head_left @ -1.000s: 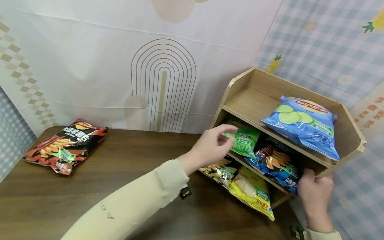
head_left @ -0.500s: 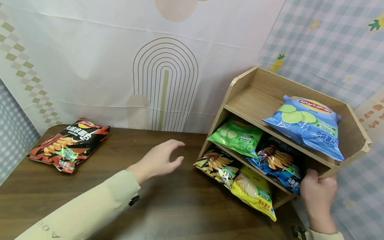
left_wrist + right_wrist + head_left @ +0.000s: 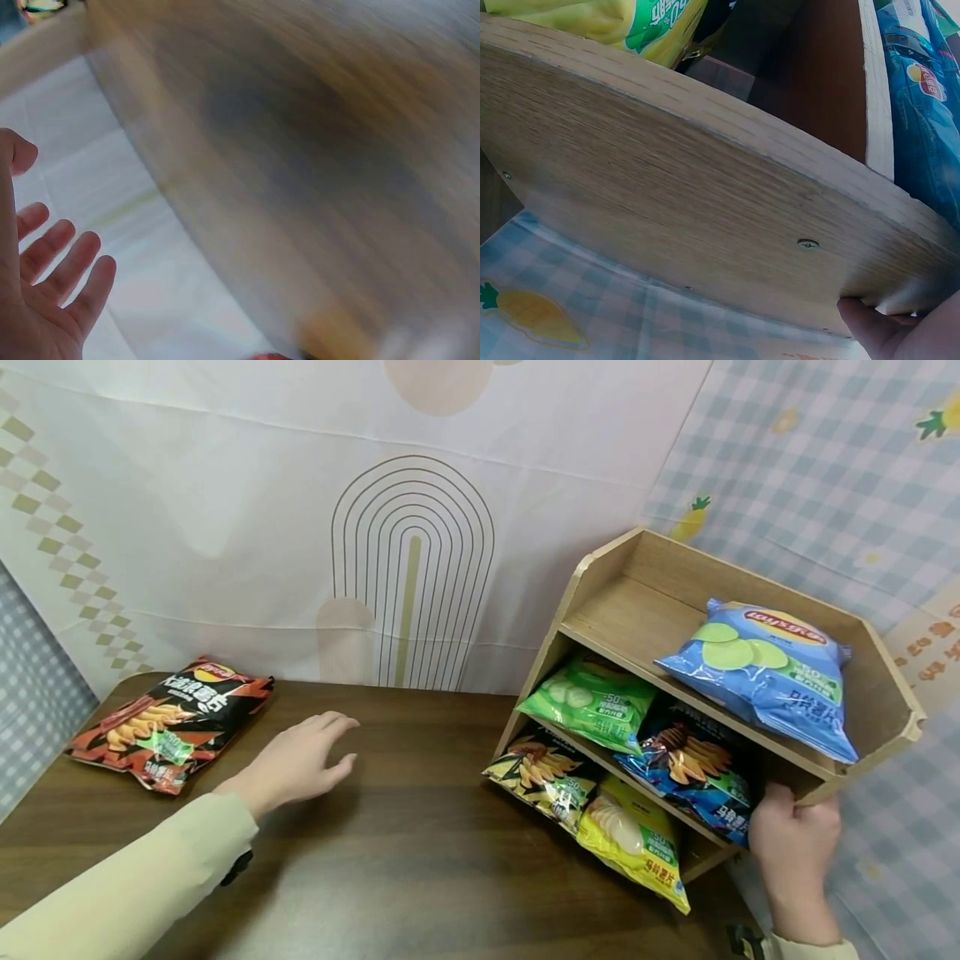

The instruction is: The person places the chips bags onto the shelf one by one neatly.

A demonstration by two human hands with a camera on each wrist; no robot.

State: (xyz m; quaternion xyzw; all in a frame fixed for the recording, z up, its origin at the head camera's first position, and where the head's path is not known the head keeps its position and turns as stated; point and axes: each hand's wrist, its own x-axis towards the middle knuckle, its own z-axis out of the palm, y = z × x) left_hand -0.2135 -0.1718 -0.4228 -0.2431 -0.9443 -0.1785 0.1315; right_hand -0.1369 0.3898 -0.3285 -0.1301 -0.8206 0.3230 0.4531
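Over the table, to the right of a red and black chip bag (image 3: 176, 722), my left hand (image 3: 296, 764) hangs with fingers spread and nothing in them. The left wrist view shows that hand's (image 3: 52, 292) fingers loosely bent. My right hand (image 3: 797, 839) grips the right side of a wooden shelf (image 3: 622, 610). In the right wrist view, that hand's thumb side (image 3: 889, 326) lies against the side panel (image 3: 705, 202). A blue chip bag (image 3: 765, 668) lies on the top tier. Green (image 3: 592, 702) and dark blue chip bags (image 3: 686, 768) share the middle tier.
On the bottom tier are a black and yellow chip bag (image 3: 543, 772) and a yellow chip bag (image 3: 633, 839). The shelf stands at an angle on the brown table (image 3: 405, 860), near a checked cloth wall (image 3: 795, 485) and a white cloth (image 3: 225, 527) behind.
My left hand has withdrawn from the green chip bag on the middle tier and moved left across the table towards the red and black bag. The right hand keeps its grip on the shelf.
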